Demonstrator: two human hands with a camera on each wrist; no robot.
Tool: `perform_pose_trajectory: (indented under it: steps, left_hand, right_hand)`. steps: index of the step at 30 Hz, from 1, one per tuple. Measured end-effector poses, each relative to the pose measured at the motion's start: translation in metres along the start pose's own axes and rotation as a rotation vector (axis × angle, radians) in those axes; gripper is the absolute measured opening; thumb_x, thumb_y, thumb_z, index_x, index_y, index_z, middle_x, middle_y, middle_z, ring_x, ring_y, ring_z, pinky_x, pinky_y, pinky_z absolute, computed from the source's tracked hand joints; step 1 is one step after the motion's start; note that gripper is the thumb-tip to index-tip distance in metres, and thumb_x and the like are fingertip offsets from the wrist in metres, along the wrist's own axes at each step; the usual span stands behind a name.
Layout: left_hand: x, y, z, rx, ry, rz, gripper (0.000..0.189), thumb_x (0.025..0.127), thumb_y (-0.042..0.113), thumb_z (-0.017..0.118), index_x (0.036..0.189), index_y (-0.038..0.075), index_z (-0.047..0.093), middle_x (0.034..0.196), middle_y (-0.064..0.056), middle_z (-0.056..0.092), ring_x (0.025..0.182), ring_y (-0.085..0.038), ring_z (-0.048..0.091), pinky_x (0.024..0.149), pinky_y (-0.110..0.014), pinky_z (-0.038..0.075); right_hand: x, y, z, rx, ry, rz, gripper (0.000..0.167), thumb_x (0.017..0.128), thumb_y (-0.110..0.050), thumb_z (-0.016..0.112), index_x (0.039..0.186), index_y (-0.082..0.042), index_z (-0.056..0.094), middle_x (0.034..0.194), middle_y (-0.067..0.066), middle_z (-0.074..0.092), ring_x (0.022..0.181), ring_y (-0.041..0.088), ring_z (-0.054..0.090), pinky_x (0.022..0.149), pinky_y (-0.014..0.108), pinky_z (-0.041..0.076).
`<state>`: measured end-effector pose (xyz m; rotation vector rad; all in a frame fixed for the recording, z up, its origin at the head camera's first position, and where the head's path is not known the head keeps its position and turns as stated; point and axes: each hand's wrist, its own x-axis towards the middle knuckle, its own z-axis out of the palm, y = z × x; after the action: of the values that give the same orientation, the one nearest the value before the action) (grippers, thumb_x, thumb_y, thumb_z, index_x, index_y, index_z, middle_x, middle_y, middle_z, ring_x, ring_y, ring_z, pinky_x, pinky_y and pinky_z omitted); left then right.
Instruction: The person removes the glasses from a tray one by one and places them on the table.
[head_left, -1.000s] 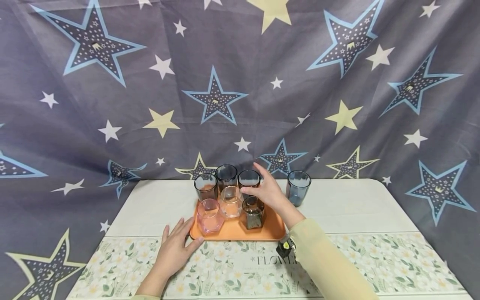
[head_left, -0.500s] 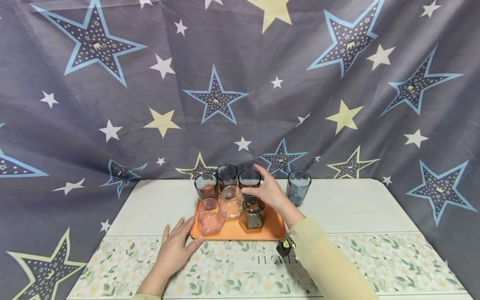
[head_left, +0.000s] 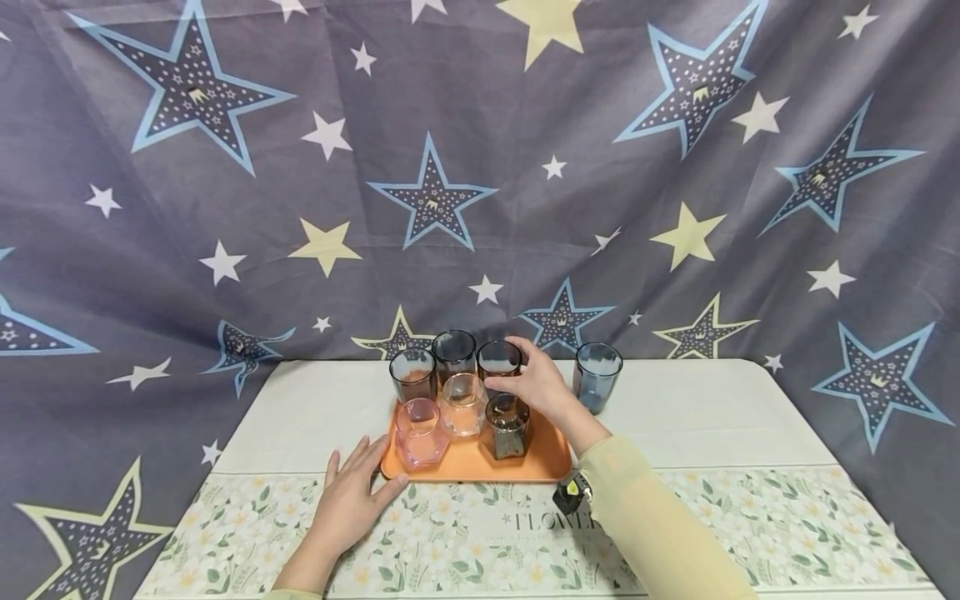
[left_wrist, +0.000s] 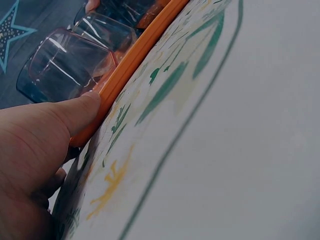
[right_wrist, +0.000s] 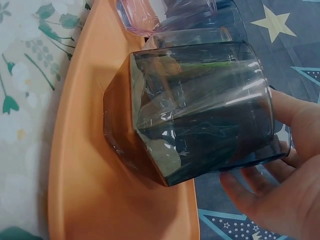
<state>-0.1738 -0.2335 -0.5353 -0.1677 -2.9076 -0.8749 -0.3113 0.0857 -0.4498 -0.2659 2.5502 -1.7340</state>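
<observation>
On an orange tray stand several glass tumblers. My right hand holds the dark tumbler at the tray's back right, thumb on its near side and fingers behind. In the right wrist view, the smoky six-sided tumbler in front hides most of that held glass. My left hand holds the tray's front left corner. Its thumb presses the orange rim in the left wrist view, and the other fingers lie along the side. A pink tumbler and a colourless tumbler stand nearest that hand.
Two more dark tumblers, one at the back left and one at the back middle, stand close together. A blue tumbler is on the table, right of the tray. A star-patterned curtain hangs behind the table.
My right hand's index finger has drawn in against the dark tumbler after standing spread above its rim. The left hand, the tray and the tumblers stay where they were.
</observation>
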Motion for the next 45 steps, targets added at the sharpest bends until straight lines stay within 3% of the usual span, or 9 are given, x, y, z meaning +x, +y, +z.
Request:
perform_pose_trajectory:
  steps: [5,18,25,31,40,45]
  left_hand:
    - [-0.002,0.001,0.0,-0.006,0.014,0.005,0.079,0.103,0.044,0.079,0.162,-0.001,0.052,0.164,-0.024,0.053,0.159,-0.05,0.037,0.13,-0.074,0.003]
    - [-0.002,0.0,-0.001,-0.001,-0.039,-0.025,0.08,0.105,0.043,0.078,0.166,0.0,0.048,0.167,-0.023,0.049,0.162,-0.047,0.031,0.131,-0.071,-0.003]
    - [-0.002,-0.002,-0.001,0.01,-0.03,-0.025,0.08,0.105,0.043,0.078,0.166,0.001,0.047,0.168,-0.022,0.048,0.162,-0.047,0.03,0.131,-0.071,-0.003]
    - [-0.002,-0.003,0.001,0.006,-0.048,-0.041,0.081,0.105,0.043,0.077,0.167,0.001,0.046,0.169,-0.022,0.047,0.163,-0.046,0.029,0.131,-0.07,-0.005]
    - [-0.002,-0.001,0.001,-0.003,-0.013,-0.013,0.08,0.104,0.043,0.078,0.164,0.0,0.049,0.166,-0.024,0.05,0.161,-0.049,0.033,0.13,-0.072,-0.001]
    - [0.0,-0.001,0.002,0.004,-0.007,-0.01,0.08,0.104,0.044,0.078,0.165,0.0,0.049,0.166,-0.024,0.05,0.161,-0.048,0.033,0.131,-0.072,-0.001]
  right_hand:
    - [0.0,0.003,0.002,-0.014,0.029,-0.011,0.09,0.085,-0.02,0.099,0.162,-0.012,0.053,0.144,0.017,0.069,0.123,0.035,0.073,0.103,0.049,0.059]
    - [-0.009,-0.002,-0.004,-0.099,0.108,-0.002,0.093,0.082,-0.027,0.102,0.161,-0.016,0.055,0.136,0.015,0.074,0.11,0.029,0.075,0.098,0.049,0.059]
    - [-0.015,-0.016,-0.012,-0.131,0.141,-0.016,0.092,0.082,-0.032,0.102,0.161,-0.017,0.057,0.147,0.012,0.069,0.122,0.031,0.07,0.106,0.052,0.056]
    - [-0.026,-0.022,-0.023,-0.083,0.174,-0.016,0.093,0.082,-0.03,0.102,0.161,-0.016,0.056,0.151,0.012,0.066,0.133,0.034,0.065,0.112,0.054,0.052]
    - [-0.048,-0.031,-0.042,0.011,0.209,-0.049,0.092,0.083,-0.028,0.101,0.162,-0.018,0.055,0.15,0.014,0.065,0.112,0.033,0.073,0.098,0.049,0.061]
    - [-0.058,-0.034,-0.054,0.066,0.216,-0.061,0.09,0.083,-0.026,0.101,0.161,-0.02,0.055,0.147,0.011,0.066,0.112,0.032,0.073,0.095,0.045,0.062]
